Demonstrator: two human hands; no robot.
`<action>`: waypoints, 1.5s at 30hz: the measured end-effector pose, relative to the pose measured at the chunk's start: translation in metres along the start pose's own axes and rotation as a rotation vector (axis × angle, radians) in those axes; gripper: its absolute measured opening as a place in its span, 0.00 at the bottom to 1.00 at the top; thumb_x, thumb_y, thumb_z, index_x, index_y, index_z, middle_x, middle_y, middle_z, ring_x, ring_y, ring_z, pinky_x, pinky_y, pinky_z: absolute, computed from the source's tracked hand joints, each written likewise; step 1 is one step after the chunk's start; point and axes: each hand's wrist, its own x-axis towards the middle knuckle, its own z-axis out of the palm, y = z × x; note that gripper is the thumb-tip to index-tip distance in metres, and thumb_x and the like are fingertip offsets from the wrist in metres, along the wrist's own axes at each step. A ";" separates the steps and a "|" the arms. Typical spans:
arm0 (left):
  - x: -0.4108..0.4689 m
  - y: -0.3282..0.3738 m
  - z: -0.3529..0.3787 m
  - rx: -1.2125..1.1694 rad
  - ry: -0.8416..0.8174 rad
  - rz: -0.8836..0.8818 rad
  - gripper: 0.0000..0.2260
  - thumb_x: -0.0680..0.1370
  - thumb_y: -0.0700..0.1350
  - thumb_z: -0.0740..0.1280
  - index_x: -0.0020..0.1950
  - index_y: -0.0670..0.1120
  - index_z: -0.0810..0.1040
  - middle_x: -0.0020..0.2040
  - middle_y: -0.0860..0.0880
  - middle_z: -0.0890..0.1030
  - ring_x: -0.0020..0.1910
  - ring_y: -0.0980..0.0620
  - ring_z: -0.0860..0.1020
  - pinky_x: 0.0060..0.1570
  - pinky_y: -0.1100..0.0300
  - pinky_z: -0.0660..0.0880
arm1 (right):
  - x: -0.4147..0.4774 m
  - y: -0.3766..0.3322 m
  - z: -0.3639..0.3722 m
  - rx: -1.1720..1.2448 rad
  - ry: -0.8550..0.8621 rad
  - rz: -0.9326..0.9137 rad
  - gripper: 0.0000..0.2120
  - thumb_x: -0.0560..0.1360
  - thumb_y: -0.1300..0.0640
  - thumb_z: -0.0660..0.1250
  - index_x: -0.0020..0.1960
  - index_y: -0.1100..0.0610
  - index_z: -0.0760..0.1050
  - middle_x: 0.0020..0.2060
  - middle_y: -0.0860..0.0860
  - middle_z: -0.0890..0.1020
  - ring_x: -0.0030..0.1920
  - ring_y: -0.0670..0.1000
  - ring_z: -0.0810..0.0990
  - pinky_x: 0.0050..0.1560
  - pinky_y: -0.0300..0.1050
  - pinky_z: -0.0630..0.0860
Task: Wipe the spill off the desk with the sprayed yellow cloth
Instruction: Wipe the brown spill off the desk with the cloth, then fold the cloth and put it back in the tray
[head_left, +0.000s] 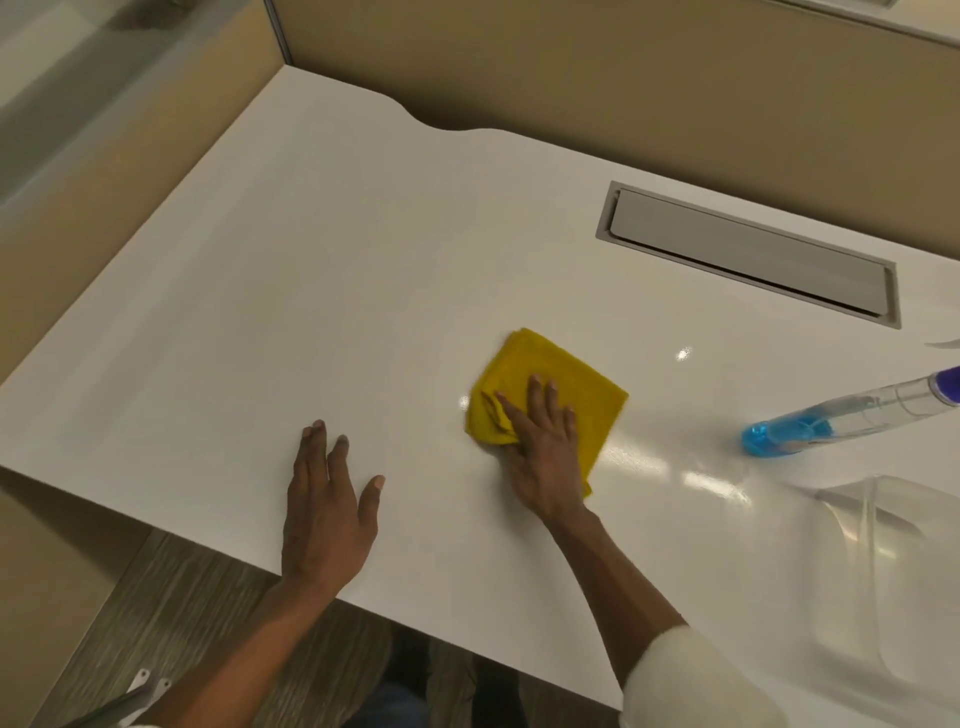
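The yellow cloth (550, 395), folded into a rough square with bunched edges at its near left corner, is pressed flat on the white tabletop (260, 312) right of centre, under the right hand (543, 452), whose fingers are spread over it and not closed around it. It is judged soft, light and limp, likely to crumple, so it is best held down by a flat palm. The left hand (327, 509) is laid open and empty on the tabletop, well apart. A wet sheen (649, 457) is seen just right of the cloth, toward a spray bottle (810, 426).
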 end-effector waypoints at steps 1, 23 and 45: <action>0.001 0.000 -0.001 0.004 -0.003 0.007 0.32 0.86 0.54 0.64 0.85 0.40 0.61 0.89 0.41 0.52 0.89 0.42 0.52 0.84 0.42 0.59 | 0.010 -0.013 0.004 -0.004 -0.036 -0.047 0.32 0.77 0.40 0.49 0.80 0.42 0.62 0.84 0.55 0.51 0.84 0.60 0.44 0.82 0.64 0.47; 0.014 -0.002 -0.027 0.115 -0.214 0.016 0.37 0.84 0.58 0.66 0.86 0.41 0.58 0.89 0.40 0.47 0.89 0.41 0.47 0.85 0.44 0.60 | -0.137 0.007 -0.018 0.245 -0.064 -0.158 0.27 0.81 0.62 0.63 0.75 0.39 0.70 0.81 0.44 0.63 0.84 0.50 0.55 0.82 0.61 0.53; 0.022 0.057 -0.096 -1.042 -0.913 0.001 0.23 0.74 0.47 0.76 0.69 0.45 0.83 0.63 0.45 0.88 0.63 0.43 0.87 0.64 0.43 0.83 | -0.133 -0.077 -0.139 1.426 -0.059 0.651 0.20 0.75 0.50 0.70 0.66 0.50 0.77 0.57 0.52 0.87 0.57 0.61 0.86 0.53 0.59 0.83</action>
